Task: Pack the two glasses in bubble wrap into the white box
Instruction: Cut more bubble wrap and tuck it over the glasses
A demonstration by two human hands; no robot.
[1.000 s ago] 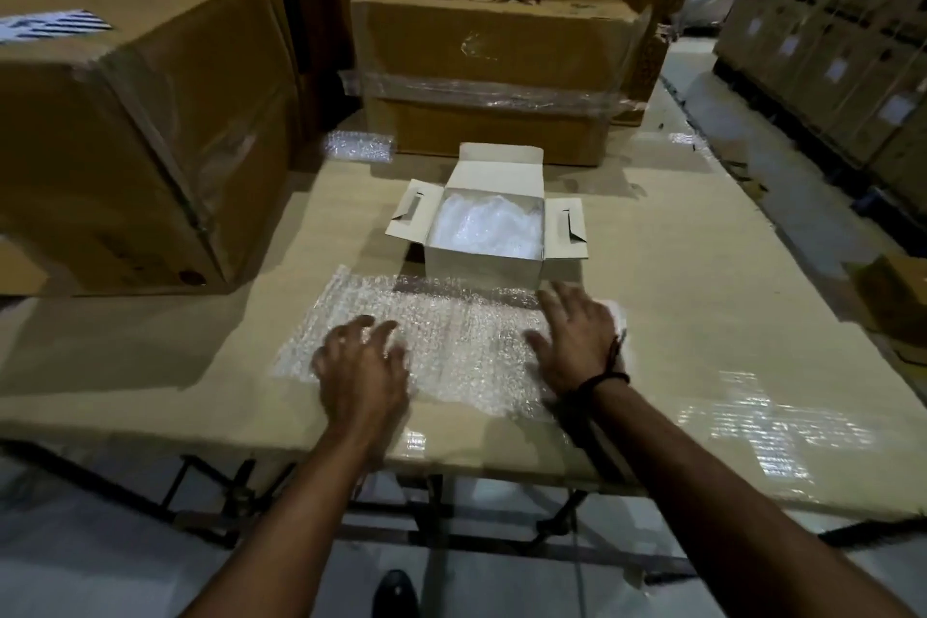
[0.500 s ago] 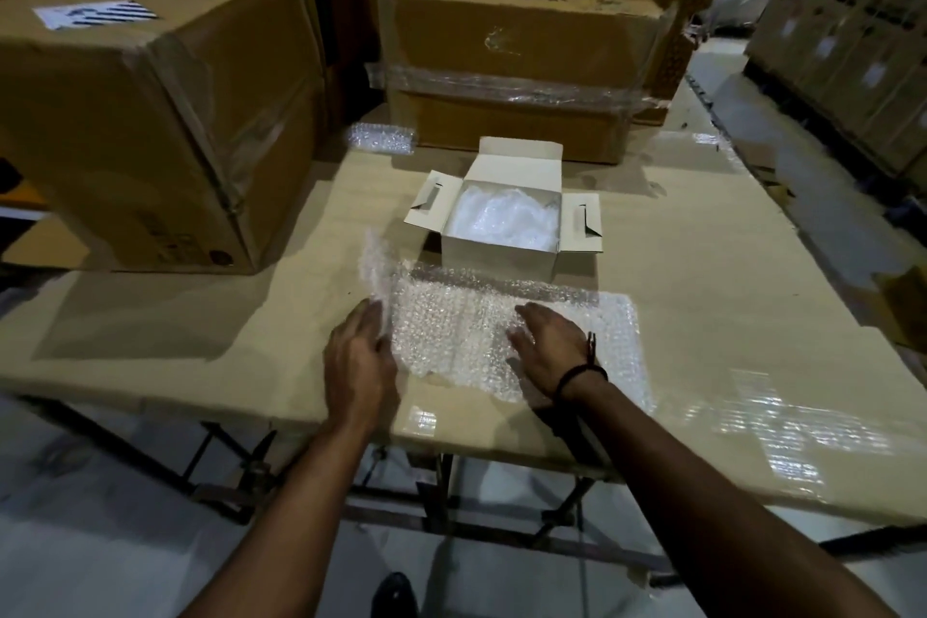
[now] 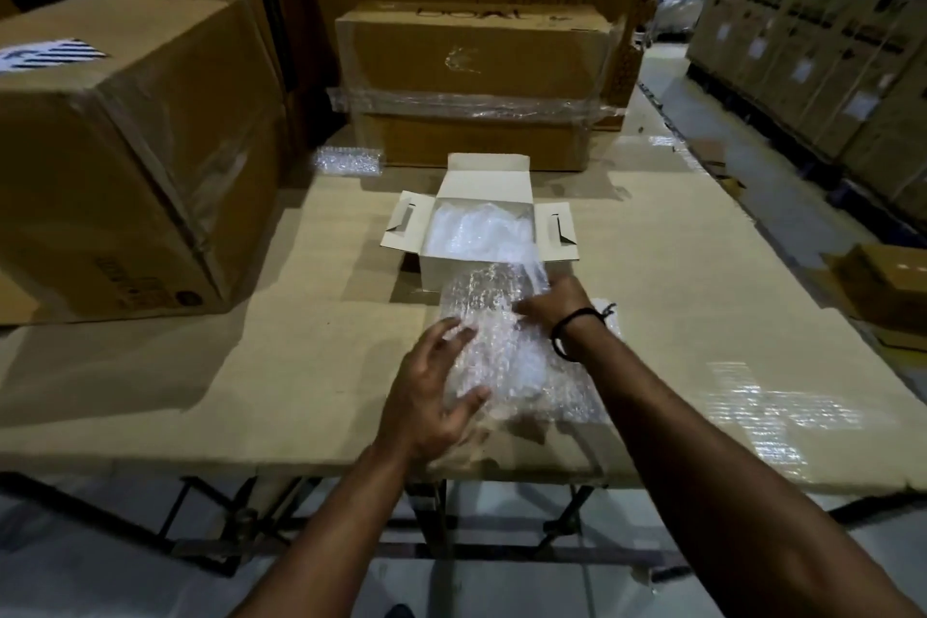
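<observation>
The white box [image 3: 441, 272] stands open in the middle of the cardboard-covered table [image 3: 251, 366], flaps spread, with white bubble-wrapped contents [image 3: 476, 231] inside. Just in front of it lies a sheet of bubble wrap [image 3: 501, 351], folded over from the left into a bundle. My left hand [image 3: 431, 391] cups the bundle's left side, fingers spread against it. My right hand [image 3: 552, 304], with a black wrist cord, pinches the sheet's far right part near the box's front wall. No bare glass is visible.
A large brown carton [image 3: 125, 156] stands at the left on the table. A plastic-wrapped carton [image 3: 476, 85] sits behind the white box, with a small bubble-wrap piece [image 3: 346, 161] beside it. Stacked cartons [image 3: 827, 40] line the right aisle. A small brown box [image 3: 888, 286] sits at the right edge.
The flat bubble-wrap sheet has been folded over from the left toward the right into a bundle. My left hand swept right with it; my right hand moved up to its far edge.
</observation>
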